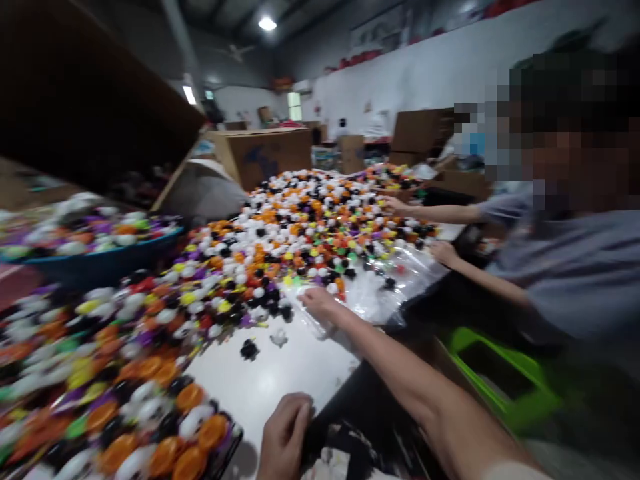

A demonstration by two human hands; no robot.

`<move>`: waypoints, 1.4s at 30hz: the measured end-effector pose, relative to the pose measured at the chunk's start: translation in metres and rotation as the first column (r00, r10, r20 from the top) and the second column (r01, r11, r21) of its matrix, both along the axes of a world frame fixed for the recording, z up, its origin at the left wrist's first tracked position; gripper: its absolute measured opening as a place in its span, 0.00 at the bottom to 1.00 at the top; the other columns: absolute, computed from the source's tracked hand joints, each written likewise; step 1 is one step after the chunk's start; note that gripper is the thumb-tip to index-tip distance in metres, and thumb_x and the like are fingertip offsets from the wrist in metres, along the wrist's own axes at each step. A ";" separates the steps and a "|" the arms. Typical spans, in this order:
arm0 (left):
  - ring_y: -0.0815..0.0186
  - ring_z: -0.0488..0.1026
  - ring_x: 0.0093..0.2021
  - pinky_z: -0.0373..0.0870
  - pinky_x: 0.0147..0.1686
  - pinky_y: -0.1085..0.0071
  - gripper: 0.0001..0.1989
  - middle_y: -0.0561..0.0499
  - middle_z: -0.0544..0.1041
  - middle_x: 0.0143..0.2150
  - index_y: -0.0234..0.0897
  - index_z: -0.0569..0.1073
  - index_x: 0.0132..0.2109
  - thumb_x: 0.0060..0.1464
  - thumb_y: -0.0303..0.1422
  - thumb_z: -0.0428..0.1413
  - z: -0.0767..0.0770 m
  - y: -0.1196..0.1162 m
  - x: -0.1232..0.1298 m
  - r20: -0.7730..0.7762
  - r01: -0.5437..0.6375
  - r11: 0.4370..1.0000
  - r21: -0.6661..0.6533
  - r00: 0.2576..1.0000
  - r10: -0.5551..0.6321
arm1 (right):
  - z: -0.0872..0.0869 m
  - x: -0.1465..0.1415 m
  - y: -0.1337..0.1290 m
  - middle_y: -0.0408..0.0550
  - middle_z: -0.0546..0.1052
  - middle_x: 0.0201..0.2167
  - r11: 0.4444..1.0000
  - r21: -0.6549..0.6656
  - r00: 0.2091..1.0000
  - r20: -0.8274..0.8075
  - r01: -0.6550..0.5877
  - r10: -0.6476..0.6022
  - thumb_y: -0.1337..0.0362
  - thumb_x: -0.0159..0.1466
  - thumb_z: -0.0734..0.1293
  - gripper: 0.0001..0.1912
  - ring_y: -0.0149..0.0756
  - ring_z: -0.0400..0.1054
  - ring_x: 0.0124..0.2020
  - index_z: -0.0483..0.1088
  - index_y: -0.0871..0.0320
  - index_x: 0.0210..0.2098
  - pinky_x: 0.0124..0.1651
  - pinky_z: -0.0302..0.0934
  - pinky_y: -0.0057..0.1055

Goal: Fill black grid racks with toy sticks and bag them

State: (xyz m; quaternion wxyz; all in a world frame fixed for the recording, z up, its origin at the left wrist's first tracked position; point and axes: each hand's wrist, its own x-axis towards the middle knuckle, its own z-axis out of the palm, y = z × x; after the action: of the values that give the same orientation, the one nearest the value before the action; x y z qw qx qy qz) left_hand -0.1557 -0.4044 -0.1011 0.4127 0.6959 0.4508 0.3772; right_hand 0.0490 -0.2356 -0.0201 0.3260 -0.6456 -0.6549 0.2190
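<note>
A large heap of small plastic toys (295,213) in white, orange, black, yellow, purple and green covers the white table (235,380). My right hand (320,305) reaches forward to the near edge of the heap, its fingers closed on the edge of a clear plastic bag (375,293). Close to the table's front edge, my left hand (286,437) is curled with the thumb on top; whatever may be inside it is hidden. Between the hands and the heap lie a loose black toy (249,349) and a loose white toy (279,337).
More toys fill a blue basin (105,260) at left and a dark crate (233,443) at lower left. A tilted cardboard box (100,100) looms above the basin. At right a co-worker (575,267) reaches to the heap. A green plastic container (535,400) stands below the table.
</note>
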 end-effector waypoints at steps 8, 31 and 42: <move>0.64 0.74 0.44 0.70 0.46 0.70 0.13 0.47 0.77 0.42 0.39 0.77 0.41 0.65 0.39 0.49 -0.001 0.001 0.000 0.019 0.006 0.998 -0.066 1.000 -0.005 | -0.065 -0.011 0.001 0.55 0.73 0.46 1.000 0.023 0.950 0.312 0.016 -0.022 0.63 0.63 0.69 0.09 0.45 0.62 0.50 0.70 0.59 0.41 0.53 0.55 0.37; 0.63 0.75 0.43 0.72 0.44 0.70 0.14 0.46 0.78 0.41 0.39 0.77 0.39 0.65 0.40 0.50 0.001 0.003 -0.001 -0.009 0.023 1.000 -0.011 1.000 -0.024 | -0.049 -0.013 0.017 0.60 0.77 0.43 0.991 -0.055 0.796 0.590 -0.123 0.132 0.63 0.72 0.55 0.19 0.45 0.67 0.47 0.75 0.64 0.43 0.50 0.59 0.35; 0.63 0.76 0.43 0.73 0.43 0.71 0.14 0.45 0.79 0.42 0.39 0.78 0.40 0.64 0.40 0.50 -0.001 0.007 -0.003 -0.013 0.056 0.998 0.003 0.998 -0.056 | -0.054 -0.022 0.009 0.65 0.70 0.52 0.995 -0.027 0.724 0.684 -0.097 0.089 0.64 0.67 0.62 0.18 0.50 0.61 0.54 0.68 0.69 0.53 0.54 0.59 0.40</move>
State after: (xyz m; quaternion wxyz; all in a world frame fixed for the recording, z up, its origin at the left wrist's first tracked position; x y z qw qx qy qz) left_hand -0.1591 -0.3978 -0.1018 0.4190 0.7114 0.4331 0.3615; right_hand 0.0267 -0.2263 -0.0741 0.0538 -0.6456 -0.7615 -0.0216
